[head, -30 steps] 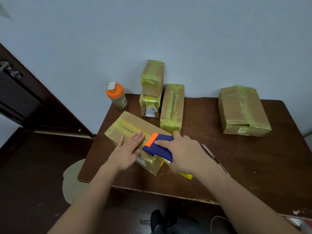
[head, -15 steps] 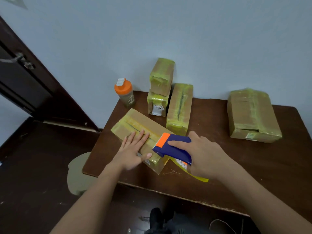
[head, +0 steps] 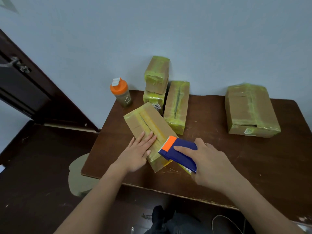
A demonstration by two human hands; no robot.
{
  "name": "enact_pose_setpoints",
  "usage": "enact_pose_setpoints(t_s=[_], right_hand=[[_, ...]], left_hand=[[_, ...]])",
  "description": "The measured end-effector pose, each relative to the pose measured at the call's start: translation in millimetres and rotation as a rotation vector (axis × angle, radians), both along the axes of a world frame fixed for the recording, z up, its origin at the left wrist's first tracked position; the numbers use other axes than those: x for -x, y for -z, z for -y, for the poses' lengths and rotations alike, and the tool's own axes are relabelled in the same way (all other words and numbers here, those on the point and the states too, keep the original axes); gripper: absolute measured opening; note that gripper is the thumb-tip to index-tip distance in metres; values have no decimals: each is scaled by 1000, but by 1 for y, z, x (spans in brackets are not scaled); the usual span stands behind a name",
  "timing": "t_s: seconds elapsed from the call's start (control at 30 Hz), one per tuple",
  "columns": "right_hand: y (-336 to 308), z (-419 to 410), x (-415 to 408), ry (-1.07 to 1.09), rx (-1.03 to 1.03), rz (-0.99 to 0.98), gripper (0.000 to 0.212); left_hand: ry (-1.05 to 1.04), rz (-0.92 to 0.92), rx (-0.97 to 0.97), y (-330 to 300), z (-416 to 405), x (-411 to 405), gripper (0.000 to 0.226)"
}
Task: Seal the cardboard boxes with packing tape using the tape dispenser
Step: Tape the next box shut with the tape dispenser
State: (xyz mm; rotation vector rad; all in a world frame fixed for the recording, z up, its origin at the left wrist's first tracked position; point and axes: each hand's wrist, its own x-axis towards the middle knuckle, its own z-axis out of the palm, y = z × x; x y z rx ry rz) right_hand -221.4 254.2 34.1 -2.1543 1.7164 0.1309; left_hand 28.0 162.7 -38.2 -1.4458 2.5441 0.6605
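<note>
Right hand (head: 209, 159) grips blue-orange plastic tape dispenser (head: 179, 153) at near end of long brown cardboard box (head: 150, 130) — left hand (head: 138, 153) flat on it.

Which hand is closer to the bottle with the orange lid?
Left. The left hand rests flat on the box below the bottle; the right hand, gripping the tape dispenser, is farther right.

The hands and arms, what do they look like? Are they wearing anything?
Both are a person's bare arms. The left hand and right hand wear no gloves, rings, watch or bracelet, and no sleeves show anywhere up the forearms. Short, plain fingernails.
</note>
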Motion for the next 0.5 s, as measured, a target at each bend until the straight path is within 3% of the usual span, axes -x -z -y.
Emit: enact_pose_setpoints(t_s=[0.2,0.5], right_hand=[[-5,-2,-5,10,-25,22,85],[-24,8,-27,12,35,24,84]], left_hand=[[1,53,-57,0,-2,-1,93],[-197,-126,42,6,-2,9,92]])
